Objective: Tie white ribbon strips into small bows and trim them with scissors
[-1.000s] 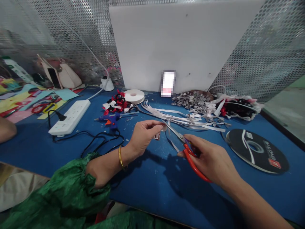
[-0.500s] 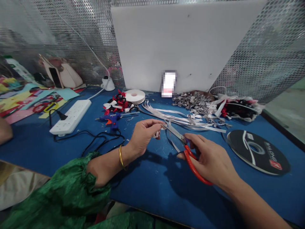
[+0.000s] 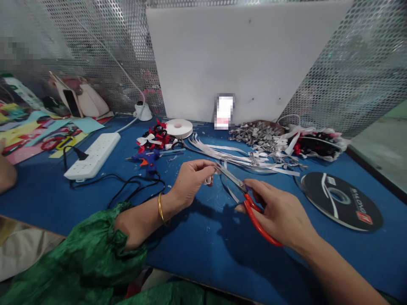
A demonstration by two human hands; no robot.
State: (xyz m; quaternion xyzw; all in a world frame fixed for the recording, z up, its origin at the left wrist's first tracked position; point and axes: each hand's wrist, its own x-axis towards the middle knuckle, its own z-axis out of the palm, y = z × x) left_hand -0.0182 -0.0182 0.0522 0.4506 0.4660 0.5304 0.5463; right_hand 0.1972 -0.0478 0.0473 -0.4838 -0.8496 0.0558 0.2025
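My left hand [image 3: 195, 180] is closed in a pinch on a small piece of white ribbon [image 3: 208, 180], part of which the fingers hide. In my right hand [image 3: 273, 203] is a pair of red-handled scissors [image 3: 259, 226], gripped by its handles. The blades point left and reach up to the left fingertips, at the ribbon. Below the blades a thin grey ribbon strip [image 3: 231, 194] hangs or lies over the blue table; I cannot tell whether it joins the held piece.
Cut white ribbons [image 3: 219, 156] lie behind my hands, beside a heap of grey bows [image 3: 263, 135]. A black ribbon reel [image 3: 352, 207] is at right. Leftward are a blue glue gun [image 3: 148, 159], a white ribbon roll [image 3: 178, 128], and a power strip [image 3: 95, 156]. Another person's arm [image 3: 6, 173] shows at far left.
The scissor blades look closer together at my left fingertips, and the light strip beside them stands differently. Both hands stay nearly in place; the whole view has shifted slightly.
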